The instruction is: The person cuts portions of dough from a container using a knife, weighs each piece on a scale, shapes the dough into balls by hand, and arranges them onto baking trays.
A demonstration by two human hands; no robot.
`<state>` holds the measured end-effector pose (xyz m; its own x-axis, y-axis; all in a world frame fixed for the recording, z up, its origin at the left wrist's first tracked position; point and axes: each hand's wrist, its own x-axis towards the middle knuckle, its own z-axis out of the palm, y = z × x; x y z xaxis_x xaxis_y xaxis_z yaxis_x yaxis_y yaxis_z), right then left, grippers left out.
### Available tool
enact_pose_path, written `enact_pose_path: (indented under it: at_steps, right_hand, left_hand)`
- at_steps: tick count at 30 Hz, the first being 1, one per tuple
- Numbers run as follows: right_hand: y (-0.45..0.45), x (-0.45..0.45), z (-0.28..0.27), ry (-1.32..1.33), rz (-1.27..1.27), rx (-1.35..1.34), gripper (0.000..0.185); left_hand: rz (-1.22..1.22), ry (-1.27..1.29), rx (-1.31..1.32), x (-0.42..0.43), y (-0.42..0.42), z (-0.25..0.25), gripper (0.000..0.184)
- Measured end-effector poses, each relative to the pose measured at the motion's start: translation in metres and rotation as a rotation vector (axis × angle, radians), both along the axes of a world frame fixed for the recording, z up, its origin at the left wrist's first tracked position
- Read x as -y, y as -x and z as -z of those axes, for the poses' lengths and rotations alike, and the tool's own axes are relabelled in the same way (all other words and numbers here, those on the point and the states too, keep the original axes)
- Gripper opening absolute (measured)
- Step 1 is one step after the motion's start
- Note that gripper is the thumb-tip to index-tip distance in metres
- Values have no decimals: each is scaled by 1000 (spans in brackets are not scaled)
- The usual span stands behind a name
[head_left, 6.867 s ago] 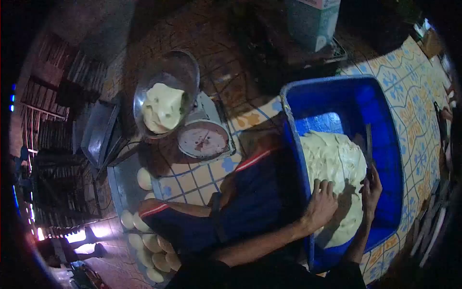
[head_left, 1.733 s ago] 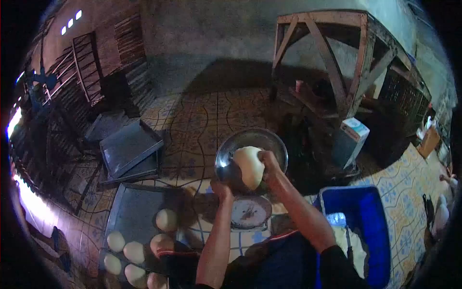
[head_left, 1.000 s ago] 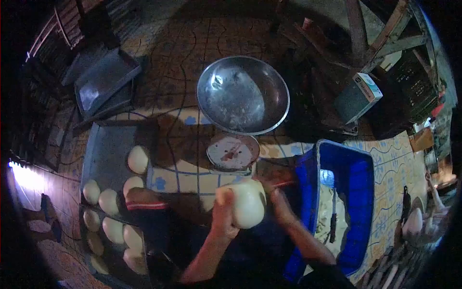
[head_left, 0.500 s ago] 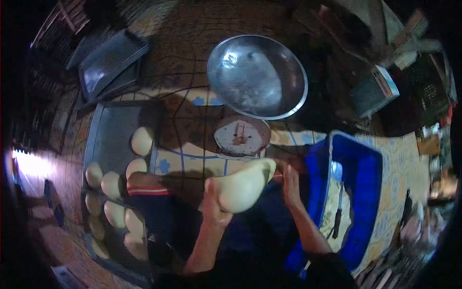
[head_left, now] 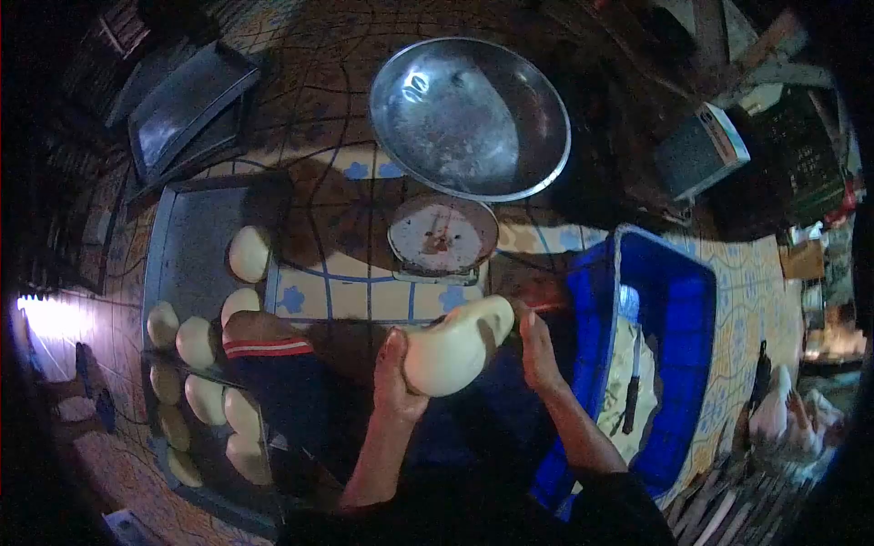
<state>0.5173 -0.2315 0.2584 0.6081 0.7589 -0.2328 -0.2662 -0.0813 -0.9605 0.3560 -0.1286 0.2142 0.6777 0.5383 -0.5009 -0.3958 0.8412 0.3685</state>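
My left hand (head_left: 398,378) grips a smooth pale dough piece (head_left: 444,359) from its left side, over my lap. The dough bulges round at the bottom, and a flap of it stretches up to the right. Beside that flap is my right hand (head_left: 537,353), its fingers together and pointing up; whether they pinch the flap's end is not clear. Beyond the hands stands a dial scale (head_left: 443,238) with a bare metal bowl (head_left: 469,118) on top. At the right, a blue tub (head_left: 687,337) contains a dough mass (head_left: 645,382) with a dark-handled knife (head_left: 631,405) lying on it.
Several round dough balls (head_left: 248,255) lie on metal trays (head_left: 196,227) at the left. More trays (head_left: 187,109) are stacked behind them. A tall box (head_left: 701,153) stands at the back right. Part of another person (head_left: 797,414) shows at the right edge.
The dough piece has left the bowl and is now held above my lap. Over the last half second its flap has stretched slightly, while the view has shifted a little.
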Motion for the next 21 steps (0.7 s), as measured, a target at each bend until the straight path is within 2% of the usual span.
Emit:
enact_pose_path:
  at_steps: [2, 3, 5, 6, 7, 8, 9, 10, 11, 12, 13, 15, 17, 18, 19, 20, 21]
  right_hand:
    - [18, 1, 10, -40, -36, 94, 62]
    - [28, 3, 19, -66, -43, 146, 63]
    - [31, 4, 29, -24, 155, 45, 46]
    - [21, 1, 25, -28, 277, -21, 40]
    - [14, -5, 16, -32, 393, -96, 35]
    - [13, -9, 0, -140, 396, -92, 26]
    - [21, -9, -3, -81, 377, -102, 25]
    - [30, -6, -4, -20, 354, -112, 25]
    - [34, -7, -4, 43, 320, -117, 24]
    - [22, -2, 0, 162, 105, -267, 28]
    - [17, 4, -1, 68, 80, -181, 28]
    - [4, 2, -9, -125, 4, 5, 30]
    - [21, -4, 10, -107, 56, 369, 28]
    - [25, -2, 11, -53, 50, 413, 27]
    - [22, -4, 10, -7, 42, 470, 25]
    - [18, -4, 9, -56, 87, 155, 21]
    - [20, -8, 3, -8, 199, 62, 19]
  left_hand:
    - [3, -296, -69, 5, -5, -1, 26]
    - [101, -430, -140, 2, -10, -3, 24]
    - [324, -708, -273, -6, -21, -9, 19]
    - [173, -589, -93, -10, -19, 12, 26]
    - [124, -516, -48, -10, -24, 9, 31]
    - [84, -442, -15, -11, -25, 2, 35]
    - [48, -374, 15, -14, -26, -3, 40]
    - [130, -119, 302, -12, -25, -4, 51]
    - [56, -65, 206, -5, -25, 24, 52]
    - [47, -132, 253, -3, -21, 24, 46]
    - [31, -191, 296, -1, -16, 25, 40]
    - [78, -348, 109, -2, -14, 37, 31]
    - [148, -493, -143, 5, -11, 30, 27]
    - [212, -575, -286, 8, -22, 9, 26]
    - [256, -667, -244, -3, -25, 12, 29]
    - [293, -758, -200, -14, -29, 15, 35]
    - [213, -568, -47, -17, -27, 12, 41]
